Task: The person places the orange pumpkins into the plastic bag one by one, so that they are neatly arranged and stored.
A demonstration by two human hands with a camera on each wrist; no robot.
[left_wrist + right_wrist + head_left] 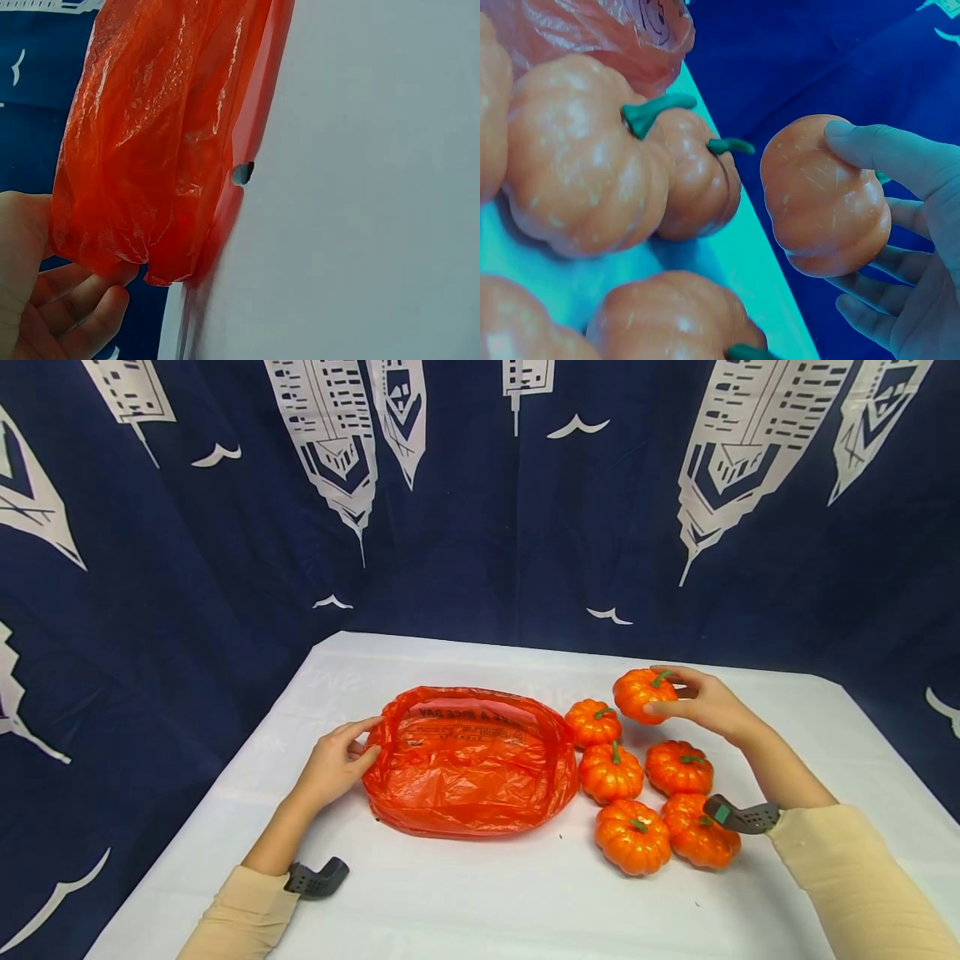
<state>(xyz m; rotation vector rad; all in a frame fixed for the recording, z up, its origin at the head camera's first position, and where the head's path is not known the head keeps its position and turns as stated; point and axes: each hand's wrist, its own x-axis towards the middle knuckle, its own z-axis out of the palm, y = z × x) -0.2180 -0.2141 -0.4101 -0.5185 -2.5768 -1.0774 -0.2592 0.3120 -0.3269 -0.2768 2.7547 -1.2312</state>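
Observation:
A red plastic bag (465, 768) lies on the table with its mouth spread wide; printed lettering shows on its inner far side. My left hand (335, 764) holds the bag's left rim, thumb on one side and fingers on the other, as the left wrist view also shows on the red film (150, 142). On the right, my right hand (708, 700) grips a small orange pumpkin (642, 695) with a green stem, raised above the others. In the right wrist view the thumb presses one side of this pumpkin (821, 199) and the fingers lie behind it.
Several more pumpkins stand right of the bag, among them one touching or close to its right edge (592, 723) and one near the front (633, 837). A white cloth covers the table (480, 893). Behind it hangs a dark blue curtain (480, 543) with white building prints.

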